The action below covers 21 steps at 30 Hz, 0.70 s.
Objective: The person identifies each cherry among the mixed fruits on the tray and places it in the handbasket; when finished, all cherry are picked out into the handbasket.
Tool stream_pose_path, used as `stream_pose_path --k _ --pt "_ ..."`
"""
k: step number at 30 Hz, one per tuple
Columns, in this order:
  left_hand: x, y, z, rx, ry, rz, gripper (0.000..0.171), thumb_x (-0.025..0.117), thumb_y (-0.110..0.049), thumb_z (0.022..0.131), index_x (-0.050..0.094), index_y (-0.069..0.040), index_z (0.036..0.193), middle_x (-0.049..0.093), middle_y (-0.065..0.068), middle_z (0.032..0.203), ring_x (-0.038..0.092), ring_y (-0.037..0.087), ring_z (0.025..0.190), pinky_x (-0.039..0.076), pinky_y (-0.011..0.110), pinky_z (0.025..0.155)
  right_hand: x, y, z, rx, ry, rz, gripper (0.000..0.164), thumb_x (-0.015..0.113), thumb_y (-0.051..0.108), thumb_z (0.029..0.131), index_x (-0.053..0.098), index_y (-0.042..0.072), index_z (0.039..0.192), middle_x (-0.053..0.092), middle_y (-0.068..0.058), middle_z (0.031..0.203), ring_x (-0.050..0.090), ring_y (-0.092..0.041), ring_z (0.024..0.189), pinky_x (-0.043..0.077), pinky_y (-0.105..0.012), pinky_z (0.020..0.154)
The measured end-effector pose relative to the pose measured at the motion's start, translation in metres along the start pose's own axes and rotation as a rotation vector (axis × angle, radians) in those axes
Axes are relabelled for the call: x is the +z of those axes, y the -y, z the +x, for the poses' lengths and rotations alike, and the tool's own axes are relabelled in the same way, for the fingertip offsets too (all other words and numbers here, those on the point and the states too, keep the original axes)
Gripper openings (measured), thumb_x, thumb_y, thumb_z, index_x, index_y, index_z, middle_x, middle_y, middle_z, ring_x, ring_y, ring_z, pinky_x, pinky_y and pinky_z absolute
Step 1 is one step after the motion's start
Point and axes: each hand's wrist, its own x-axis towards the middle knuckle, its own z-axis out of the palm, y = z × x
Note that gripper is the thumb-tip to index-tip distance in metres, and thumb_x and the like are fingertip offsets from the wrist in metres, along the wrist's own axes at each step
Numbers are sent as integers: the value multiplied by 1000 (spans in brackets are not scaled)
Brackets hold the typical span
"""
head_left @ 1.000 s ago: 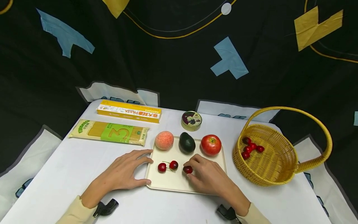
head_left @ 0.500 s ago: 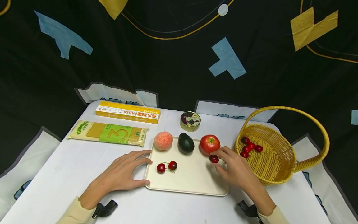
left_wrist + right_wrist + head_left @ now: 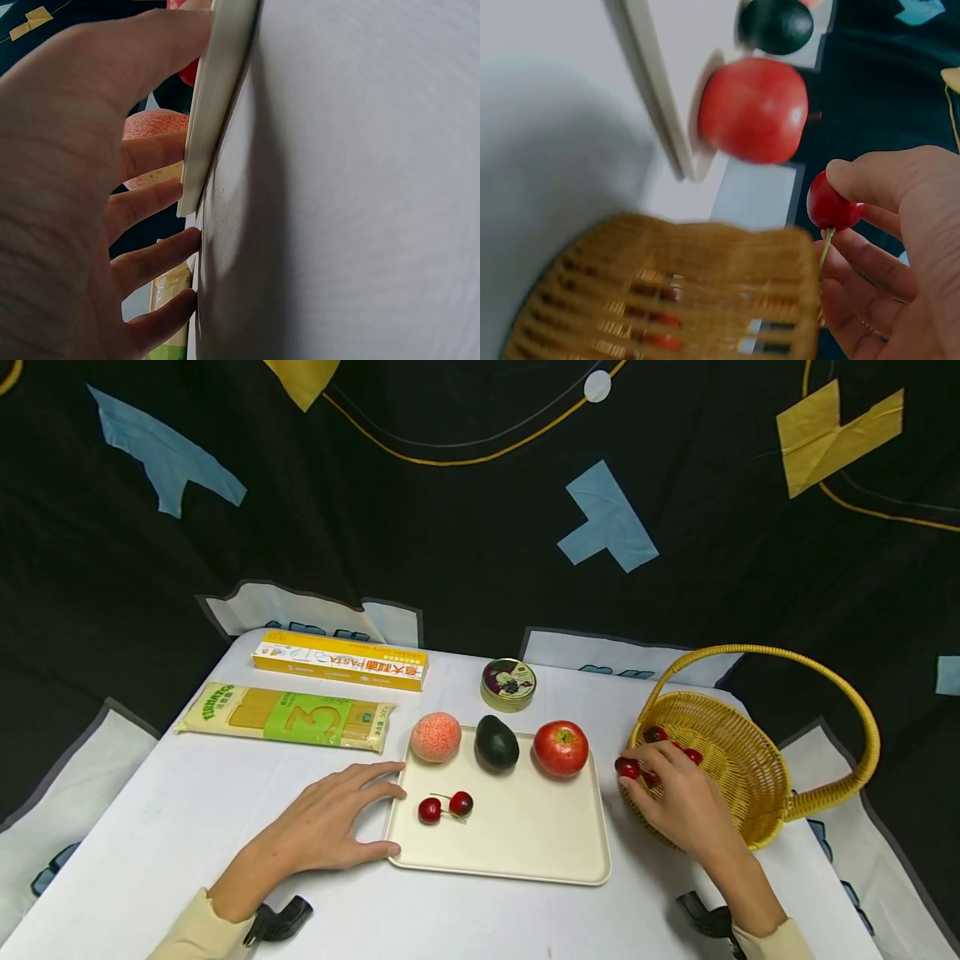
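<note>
Right now, a single cherry point(image 3: 627, 767) is pinched between the thumb and fingers of the right hand point(image 3: 682, 806), up at the left rim of the wicker basket point(image 3: 731, 760). A thin stem is seen trailing from it in the right wrist view; whether it is held just inside or just outside that rim cannot be told. Within the basket, at the right of the white desk point(image 3: 480, 918), more cherries point(image 3: 656, 734) are partly hidden by the hand.

Over to the left, the cream tray point(image 3: 517, 835) is touched along its left edge by the left hand point(image 3: 318, 827), thumb and fingers spread. On it, left of the middle, two stemmed cherries point(image 3: 430, 811) are set close together. Along the far edge a row is formed by a pinkish round fruit point(image 3: 435, 737), a dark avocado point(image 3: 496, 743) and a red apple point(image 3: 561, 749).

Farther back, a round tin point(image 3: 508, 683) is stood; at far left, a yellow pasta box point(image 3: 340, 662) is laid behind a pasta bag point(image 3: 288, 717).
</note>
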Motion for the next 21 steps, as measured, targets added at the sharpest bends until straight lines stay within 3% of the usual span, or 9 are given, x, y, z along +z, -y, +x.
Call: stream_pose_path --k 3,6,10,17,21 --pt "0 0 0 -3 2 1 65 78 -76 83 71 -33 132 50 -4 164 51 30 148 48 62 113 -5 -8 -2 44 14 8 38 92 12 85 76 11 120 72 -12 117 73 -32 91 65 -51 70" --pt "0 0 0 -6 6 -2 65 78 -76 83 71 -34 132 50 -4 164 51 31 148 48 63 113 -9 -18 -4 71 21 -9 38 90 14 87 76 11 123 71 -15 120 72 -31 81 63 -41 61" --pt "0 0 0 -6 8 -5 64 78 -75 83 71 -34 132 50 -4 164 51 31 147 48 63 112 -15 -29 -6 82 8 -44 38 90 14 87 75 10 122 71 -16 118 64 -23 66 51 -30 49" --pt "0 0 0 -4 4 -6 64 79 -74 83 71 -33 132 50 -4 164 51 31 148 47 63 113 -21 -46 -10 124 18 -78 40 90 12 86 75 6 122 70 -19 118 68 -33 79 54 -36 55" --pt "0 1 0 -3 1 -7 64 79 -74 83 71 -34 132 50 -4 164 51 31 147 47 63 113 -23 -57 -12 156 35 -79 40 88 10 86 75 5 123 68 -23 122 70 -40 87 60 -47 58"
